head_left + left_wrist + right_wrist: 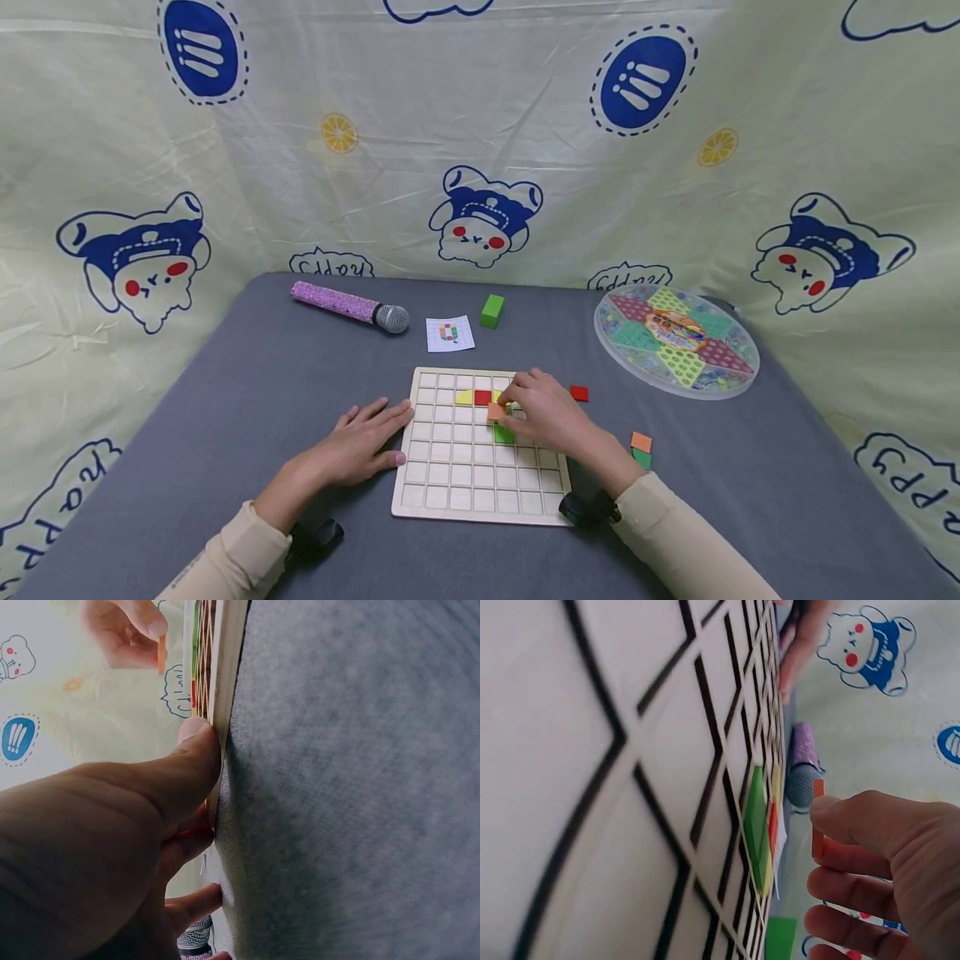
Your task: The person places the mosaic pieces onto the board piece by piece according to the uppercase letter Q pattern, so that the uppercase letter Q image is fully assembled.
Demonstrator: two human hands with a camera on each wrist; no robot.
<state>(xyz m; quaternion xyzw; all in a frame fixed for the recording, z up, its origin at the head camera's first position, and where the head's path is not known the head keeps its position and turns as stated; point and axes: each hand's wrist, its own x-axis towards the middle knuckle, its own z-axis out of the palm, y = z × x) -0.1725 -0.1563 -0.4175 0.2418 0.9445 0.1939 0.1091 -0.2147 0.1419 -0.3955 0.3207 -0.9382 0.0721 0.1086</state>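
Observation:
A pale wooden grid board [442, 475] lies on the grey table. Yellow [464, 398], red [482, 398] and green [503, 434] tiles sit in cells of its upper part; another bit of yellow is partly covered by my right hand. That right hand [551, 412] pinches an orange square tile [817, 817] between thumb and finger, held on edge above the board. Along the board's left side, my left hand [356, 446] lies on the table with fingers spread. Its thumb and fingertips touch the board's edge in the left wrist view.
Behind the board are a purple glittery microphone [337, 304], a pattern card [450, 334] and a green block [492, 311]. A round Chinese checkers board [678, 342] sits back right. Loose red [579, 393], orange [641, 442] and green [641, 458] tiles lie right of the grid.

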